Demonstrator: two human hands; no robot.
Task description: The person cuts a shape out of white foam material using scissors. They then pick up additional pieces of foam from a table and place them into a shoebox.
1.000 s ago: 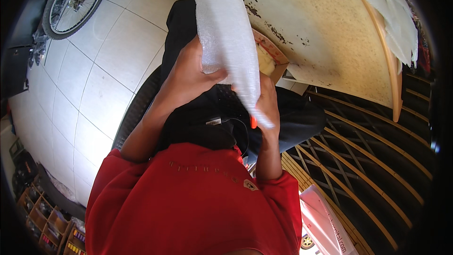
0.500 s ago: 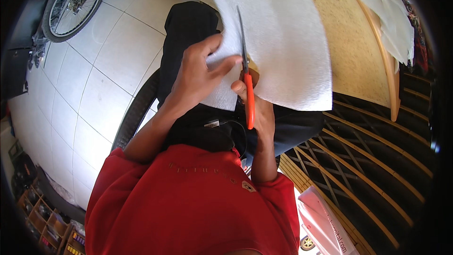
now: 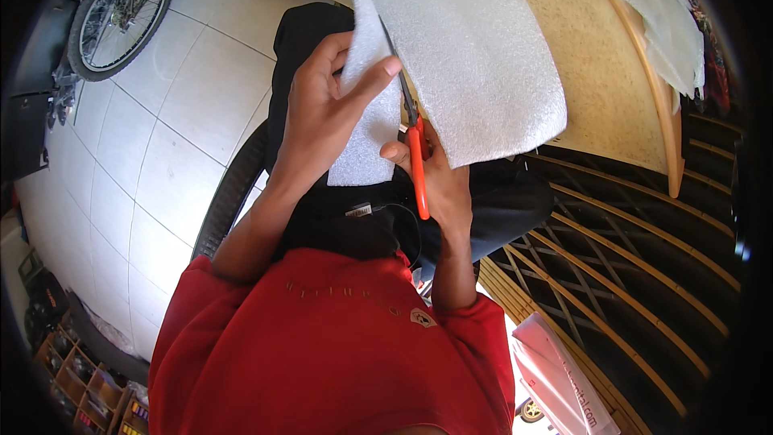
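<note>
A white foam sheet (image 3: 483, 56) hangs over the near edge of the wooden table, partly split from its lower edge into a narrow left strip (image 3: 366, 141) and a wide right part. My left hand (image 3: 318, 121) grips the strip, thumb in front and fingers partly hidden behind it. In my right hand (image 3: 448, 189) are scissors (image 3: 418, 173) with red-orange handles. Their dark blades point up and away, lying in the slit between the two parts; the blade tips are partly covered by foam. The fingers in the lower handle loop are mostly hidden.
The wooden table (image 3: 600, 105) carries a stack of white sheets (image 3: 648, 16) at its right side. Slatted bamboo (image 3: 636, 270) lies right of my legs. A bicycle wheel (image 3: 122, 14) stands far left on the tiled floor (image 3: 173, 137). A compartmented box (image 3: 76, 379) is near left.
The scissors have moved up and slightly left along the foam, and the slit is longer. The left strip has separated from the wide part, and my left hand has shifted left with it.
</note>
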